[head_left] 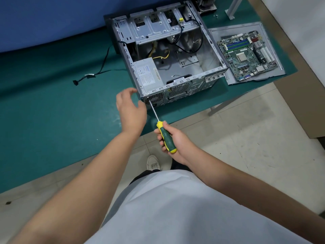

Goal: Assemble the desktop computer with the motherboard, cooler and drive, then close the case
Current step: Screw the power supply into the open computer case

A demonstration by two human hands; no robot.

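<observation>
Your right hand [173,140] has its fingers wrapped round the green-and-yellow handle of a long-shafted screwdriver [166,136], its tip at a screw on the near left corner of the open grey metal computer case [168,55]. Your left hand [130,108] hovers beside that corner, fingers loosely spread, holding nothing. The green motherboard [247,55] lies on a grey panel [269,74] just right of the case, on the teal table mat [52,103].

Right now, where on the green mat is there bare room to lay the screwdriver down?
The widest bare patch of the mat lies left of the case, in front of the loose cable. Right of the case it is crowded: the motherboard on its grey panel fills that corner.
</observation>
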